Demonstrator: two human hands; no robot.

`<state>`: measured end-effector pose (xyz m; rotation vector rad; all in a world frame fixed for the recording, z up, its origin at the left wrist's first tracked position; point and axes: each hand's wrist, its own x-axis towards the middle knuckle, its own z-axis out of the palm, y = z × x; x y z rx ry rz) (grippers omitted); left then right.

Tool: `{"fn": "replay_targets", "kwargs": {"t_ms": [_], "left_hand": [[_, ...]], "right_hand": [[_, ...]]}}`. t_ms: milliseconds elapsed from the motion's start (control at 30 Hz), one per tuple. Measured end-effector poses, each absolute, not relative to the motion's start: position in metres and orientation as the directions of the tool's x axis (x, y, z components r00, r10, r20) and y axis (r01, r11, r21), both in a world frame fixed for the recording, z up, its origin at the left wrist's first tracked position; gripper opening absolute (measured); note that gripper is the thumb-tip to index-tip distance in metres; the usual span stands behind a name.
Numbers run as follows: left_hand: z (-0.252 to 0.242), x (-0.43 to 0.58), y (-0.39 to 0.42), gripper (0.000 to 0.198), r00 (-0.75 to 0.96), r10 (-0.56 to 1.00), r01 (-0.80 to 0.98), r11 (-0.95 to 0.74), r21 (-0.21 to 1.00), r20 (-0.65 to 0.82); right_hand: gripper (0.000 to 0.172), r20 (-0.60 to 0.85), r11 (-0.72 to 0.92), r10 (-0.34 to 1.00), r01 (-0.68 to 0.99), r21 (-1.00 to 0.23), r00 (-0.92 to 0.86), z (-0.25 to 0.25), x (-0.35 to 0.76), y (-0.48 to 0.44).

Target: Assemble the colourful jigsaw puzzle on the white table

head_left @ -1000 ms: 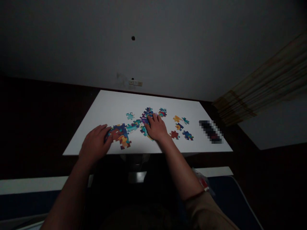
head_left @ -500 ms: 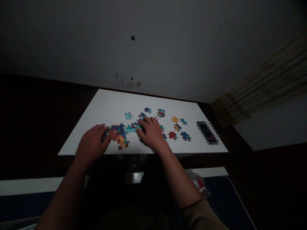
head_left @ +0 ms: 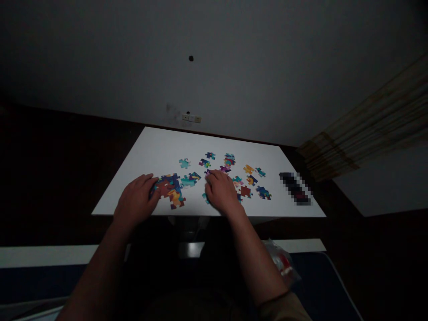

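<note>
Your left hand (head_left: 135, 199), loosely spread, touches the joined puzzle section (head_left: 171, 189) near the table's (head_left: 140, 154) front edge — steady it lightly. Your right hand (head_left: 222, 191) covers loose pieces (head_left: 246, 191) — pinching unclear; slide them flat.

one head-worn view, forward and down over a table (head_left: 157, 151) to a dim wall (head_left: 240, 84), seemingly near

Puzzle pieces (head_left: 205, 197) under the right hand (head_left: 221, 189) are partly covered, their number unclear; the pixelated object (head_left: 294, 188), well right of that hand, seems dark but unidentifiable.
</note>
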<state>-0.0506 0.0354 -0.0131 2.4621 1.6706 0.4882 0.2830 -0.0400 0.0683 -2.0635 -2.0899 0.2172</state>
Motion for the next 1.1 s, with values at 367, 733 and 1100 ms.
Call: {"fn": "replay_targets", "kwargs": {"t_ms": [367, 733, 1100], "left_hand": [[-0.011, -0.052, 0.036, 0.064, 0.352, 0.914, 0.876, -0.398, 0.275, 0.200], [-0.013, -0.049, 0.036, 0.059, 0.330, 0.913, 0.871, -0.392, 0.295, 0.239], [-0.011, -0.049, 0.035, 0.060, 0.311, 0.916, 0.864, -0.383, 0.327, 0.252]], "right_hand": [[0.040, 0.086, 0.151, 0.988, 0.946, -0.286, -0.132, 0.054, 0.261, -0.041], [0.037, 0.193, -0.032, 0.975, 0.923, -0.384, 0.114, 0.046, 0.343, -0.071], [0.053, 0.144, -0.159, 0.966, 0.933, -0.323, 0.214, 0.044, 0.348, -0.084]]}}
